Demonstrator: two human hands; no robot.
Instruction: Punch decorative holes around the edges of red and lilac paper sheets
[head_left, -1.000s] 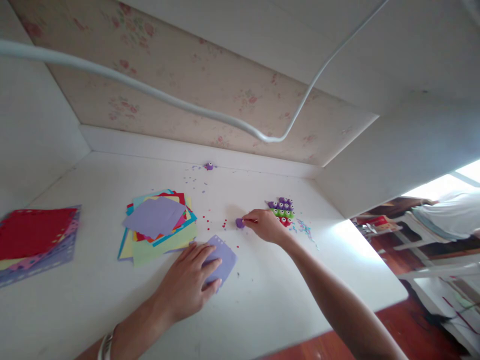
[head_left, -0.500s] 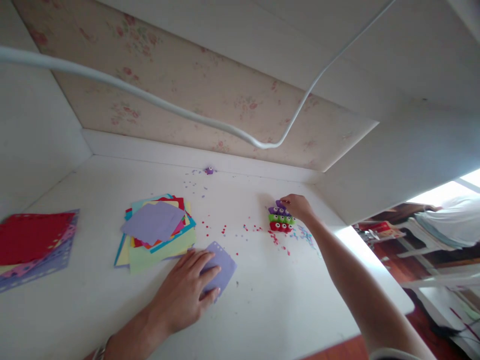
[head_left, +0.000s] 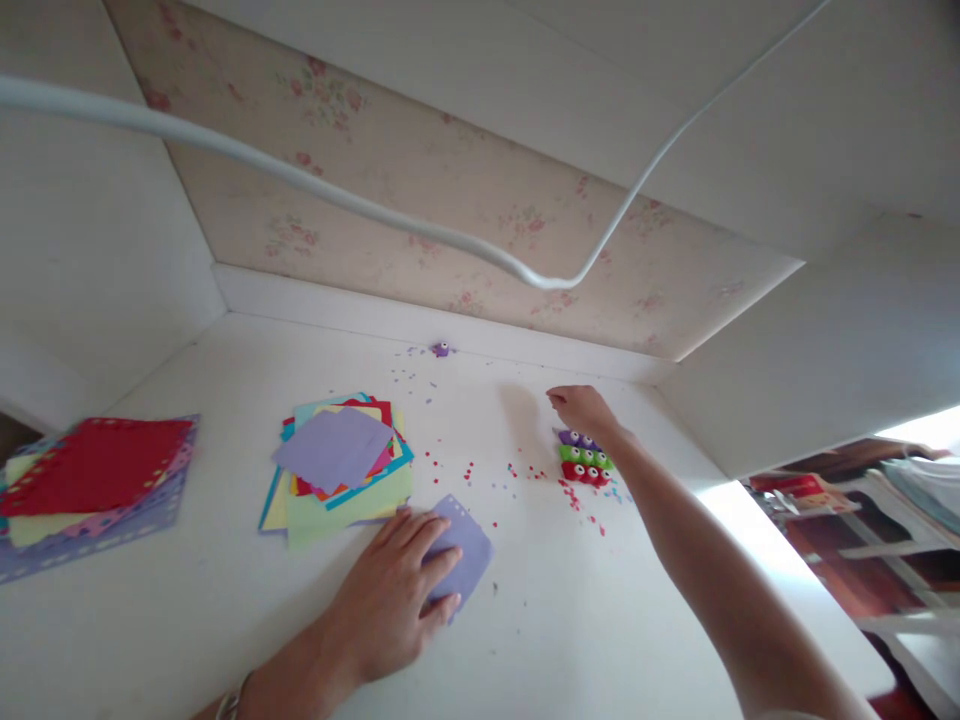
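Note:
My left hand (head_left: 397, 590) lies flat with its fingers spread over a purple paper sheet (head_left: 471, 550), which has small holes along its edge. My right hand (head_left: 587, 408) is raised above the table, fingers curled closed; anything inside them is hidden. Just below and right of it, small pieces with round white eyes stand in packed rows: purple pieces (head_left: 574, 438), green pieces (head_left: 571, 454) and red pieces (head_left: 576, 471). The forearm partly covers the right end of these rows. Another purple eyed piece (head_left: 440, 350) sits alone near the back wall.
A stack of coloured paper (head_left: 330, 450) lies left of centre. Farther left, hole-edged sheets (head_left: 112, 470) are piled with red on top. Red and blue paper bits (head_left: 574, 495) are scattered around the rows. A white cable (head_left: 420, 232) hangs across the view.
My right hand has lifted up and left, away from the eyed rows; the purple piece seen at its fingertips no longer shows. My left hand stays on the sheet. The view has shifted slightly.

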